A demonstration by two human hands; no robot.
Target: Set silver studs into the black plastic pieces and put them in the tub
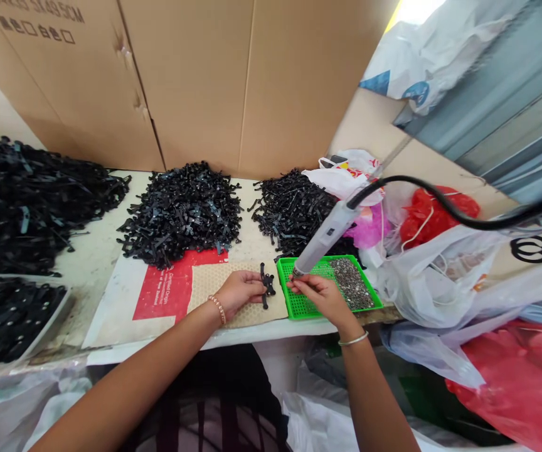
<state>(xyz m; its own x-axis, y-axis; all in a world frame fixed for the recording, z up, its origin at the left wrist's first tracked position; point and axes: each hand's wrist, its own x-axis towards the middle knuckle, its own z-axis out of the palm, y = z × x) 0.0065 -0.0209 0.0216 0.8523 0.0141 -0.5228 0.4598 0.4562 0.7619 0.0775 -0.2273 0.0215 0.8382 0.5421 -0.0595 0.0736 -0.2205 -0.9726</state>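
Between the thumb and fingers of my left hand (240, 294) are small black hinged parts (268, 285), held over a piece of bubble-textured packing sheet (214, 279). My right hand (320, 295) is closed at the lower end of a grey-white electric screwdriver (325, 235), which tilts down to the left on a black cord. The fingers hide its tip, and whether a screw is also pinched there I cannot tell. Beneath this hand lies a green perforated tray (286, 295) with many small metal screws (350, 285) in its right part.
Black parts are heaped at the far left (21, 194), centre (191, 210) and right (294, 210). More fill a white tray (59, 307) at lower left. A cardboard box (196, 81) walls the back. Plastic bags (435, 276) crowd the right, under the black cord (454, 213).
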